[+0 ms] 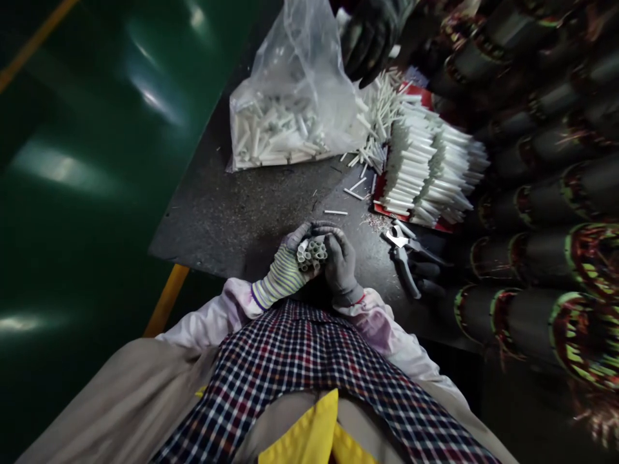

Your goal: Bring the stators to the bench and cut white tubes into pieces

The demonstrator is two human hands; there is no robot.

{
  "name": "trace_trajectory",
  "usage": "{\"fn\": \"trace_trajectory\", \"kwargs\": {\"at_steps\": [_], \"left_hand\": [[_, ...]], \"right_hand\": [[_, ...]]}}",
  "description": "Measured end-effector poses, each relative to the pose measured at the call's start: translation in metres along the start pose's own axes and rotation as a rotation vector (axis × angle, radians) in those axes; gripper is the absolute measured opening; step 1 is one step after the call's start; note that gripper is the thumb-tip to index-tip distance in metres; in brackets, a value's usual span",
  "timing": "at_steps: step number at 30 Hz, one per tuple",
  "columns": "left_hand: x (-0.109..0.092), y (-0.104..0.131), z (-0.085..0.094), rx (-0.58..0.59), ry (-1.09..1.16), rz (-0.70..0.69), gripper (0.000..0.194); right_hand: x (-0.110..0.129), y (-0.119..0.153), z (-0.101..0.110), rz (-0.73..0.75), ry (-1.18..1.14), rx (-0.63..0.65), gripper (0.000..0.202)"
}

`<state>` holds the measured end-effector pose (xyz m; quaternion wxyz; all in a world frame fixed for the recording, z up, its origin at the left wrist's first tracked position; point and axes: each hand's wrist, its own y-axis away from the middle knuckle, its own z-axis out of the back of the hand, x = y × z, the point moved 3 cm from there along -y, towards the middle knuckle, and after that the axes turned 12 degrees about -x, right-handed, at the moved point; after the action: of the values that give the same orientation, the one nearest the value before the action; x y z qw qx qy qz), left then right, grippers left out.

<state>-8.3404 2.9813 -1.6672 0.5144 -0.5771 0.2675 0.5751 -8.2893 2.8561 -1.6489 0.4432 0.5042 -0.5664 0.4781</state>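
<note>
A bundle of short white tubes (312,252) is cupped between both my hands, close to the table's near edge, with its open ends facing me. My left hand (284,269), in a striped knit glove, wraps the bundle from the left. From the right, my right hand (341,263), in a grey glove, closes around the same bundle. The lengths of the tubes are hidden by the gloves. Just beyond my hands, a single thin white tube (335,212) lies on the dark table (207,212).
A clear plastic bag (290,129) of white tubes stands at the back. Right of it are loose tubes (382,109) and neat stacks of tubes (425,167). Pliers (404,252) lie at right, near wound motor stators (527,316). A co-worker's dark-gloved hand (370,38) is beside the bag.
</note>
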Motion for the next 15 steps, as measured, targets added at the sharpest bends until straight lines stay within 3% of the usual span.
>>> {"fn": "trace_trajectory", "kwargs": {"at_steps": [9, 15], "left_hand": [[-0.01, 0.014, 0.004, -0.217, -0.19, -0.206, 0.083], [-0.012, 0.013, 0.004, -0.186, -0.226, -0.226, 0.083]], "right_hand": [[-0.007, 0.013, 0.0, -0.034, -0.031, -0.029, 0.036], [-0.006, 0.013, -0.004, -0.008, -0.011, -0.059, 0.04]]}}
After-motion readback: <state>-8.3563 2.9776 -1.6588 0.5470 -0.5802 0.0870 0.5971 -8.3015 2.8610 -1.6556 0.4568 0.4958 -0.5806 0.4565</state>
